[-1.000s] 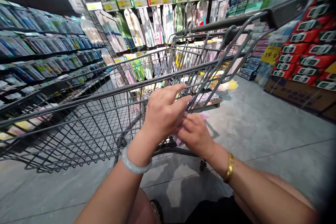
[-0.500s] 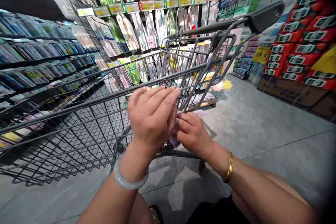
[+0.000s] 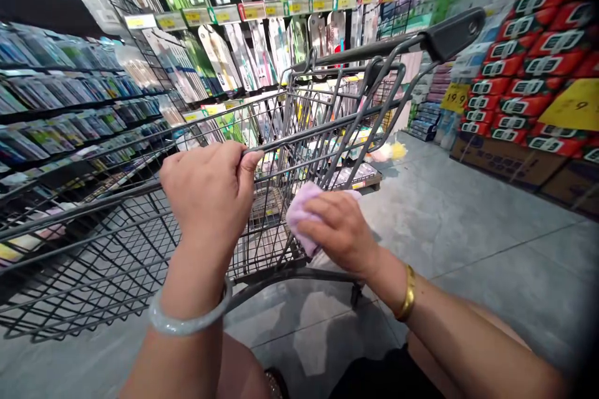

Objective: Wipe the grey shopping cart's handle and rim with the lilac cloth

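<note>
A grey wire shopping cart stands side-on in front of me, its black handle up at the right. My left hand, with a pale bangle on the wrist, is closed round the cart's top side rail. My right hand, with a gold bangle, grips a folded pale pink cloth and presses it against the cart's wire side below the rail.
Shelves of packaged goods run along the left, and hanging packs with yellow price tags fill the rack behind the cart. Red boxes on cardboard cartons stand at the right. Grey floor stretches to the right.
My left hand has moved left from beside the right hand and closed on the cart's top rail. The pink cloth in my right hand now shows more. The view has shifted slightly.
</note>
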### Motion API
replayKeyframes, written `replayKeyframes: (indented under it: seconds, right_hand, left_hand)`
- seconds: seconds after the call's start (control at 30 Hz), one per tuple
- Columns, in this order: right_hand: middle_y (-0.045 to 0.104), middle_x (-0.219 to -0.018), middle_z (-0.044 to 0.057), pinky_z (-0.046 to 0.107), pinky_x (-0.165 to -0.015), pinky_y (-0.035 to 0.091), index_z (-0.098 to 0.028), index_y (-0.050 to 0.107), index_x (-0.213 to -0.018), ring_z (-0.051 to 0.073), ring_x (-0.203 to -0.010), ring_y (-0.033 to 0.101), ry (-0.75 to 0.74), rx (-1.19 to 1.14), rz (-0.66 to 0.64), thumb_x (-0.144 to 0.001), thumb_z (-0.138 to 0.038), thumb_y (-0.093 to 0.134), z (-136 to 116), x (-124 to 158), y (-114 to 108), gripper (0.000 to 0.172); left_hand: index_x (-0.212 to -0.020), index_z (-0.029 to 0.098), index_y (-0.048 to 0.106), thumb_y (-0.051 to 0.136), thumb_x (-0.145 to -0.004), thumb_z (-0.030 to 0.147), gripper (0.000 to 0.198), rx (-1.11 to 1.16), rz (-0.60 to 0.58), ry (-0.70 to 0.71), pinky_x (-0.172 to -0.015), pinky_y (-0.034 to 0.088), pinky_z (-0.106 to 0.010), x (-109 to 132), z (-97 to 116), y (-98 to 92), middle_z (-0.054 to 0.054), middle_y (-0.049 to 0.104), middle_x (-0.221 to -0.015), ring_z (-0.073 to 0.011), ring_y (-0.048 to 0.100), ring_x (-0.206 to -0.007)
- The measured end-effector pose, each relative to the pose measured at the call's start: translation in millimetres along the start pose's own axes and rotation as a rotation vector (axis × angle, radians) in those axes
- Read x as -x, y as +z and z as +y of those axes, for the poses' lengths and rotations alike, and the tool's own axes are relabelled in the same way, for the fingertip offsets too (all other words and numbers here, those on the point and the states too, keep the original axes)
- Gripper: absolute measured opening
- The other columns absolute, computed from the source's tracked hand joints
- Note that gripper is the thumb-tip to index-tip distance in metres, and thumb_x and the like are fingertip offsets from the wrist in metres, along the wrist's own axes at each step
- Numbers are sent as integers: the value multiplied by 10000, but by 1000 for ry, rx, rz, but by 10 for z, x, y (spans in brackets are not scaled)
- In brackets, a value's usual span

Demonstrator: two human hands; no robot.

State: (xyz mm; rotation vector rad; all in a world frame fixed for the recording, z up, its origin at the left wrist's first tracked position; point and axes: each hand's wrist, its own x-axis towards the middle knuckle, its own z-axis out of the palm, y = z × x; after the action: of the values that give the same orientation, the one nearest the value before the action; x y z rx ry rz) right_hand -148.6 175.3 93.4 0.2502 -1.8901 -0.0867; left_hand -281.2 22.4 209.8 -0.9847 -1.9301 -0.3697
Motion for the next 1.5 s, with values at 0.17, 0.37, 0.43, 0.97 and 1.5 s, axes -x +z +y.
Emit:
replayKeyframes:
  seconds: [0.17,0.37,0.43,0.97,1.5]
  right_hand:
    - [574,-1177,52,480,-1002,471,-277,640,-1098,244,-1135,557,359,49,327,-859,-237,697,294,-259,-281,249]
    - [604,-1184,44,433,-957,484,-275,648,-1101,238,-1139,526,128,69,76,-859,-112,632,29,16,100,292]
    - [639,-1162,21,407,-941,491,-272,659,-1056,220,-1122,539,35,-2,-29,-872,-138,649,-63,23,110,228]
    - [616,-936,11,394,-685,537,-311,686,-845,187,-831,614,273,-37,113,-831,-230,710,248,-439,-245,85]
    - [689,-1184,80,516,-1016,480,-332,615,-1300,313,-1154,629,298,0,380,-754,-308,787,464,-491,-391,573]
  left_hand:
    - [-789,255,586,428,-989,544,386,-24,75,33,-650,210,-384,24,19,36,-39,620,-718,-231,509,-703]
    - [-768,252,577,420,-987,563,411,13,107,32,-638,162,-370,19,12,63,-41,589,-689,-227,471,-665]
    - [-759,249,576,423,-987,561,415,15,101,32,-634,158,-367,11,11,46,-39,587,-678,-224,470,-655]
    - [-798,245,547,382,-1010,479,356,-33,68,118,-626,225,-383,29,36,-3,-31,545,-658,-210,444,-642]
    - [-743,225,619,351,-977,643,549,-40,-145,7,-618,241,-352,-38,-264,-264,-46,642,-677,-202,549,-647]
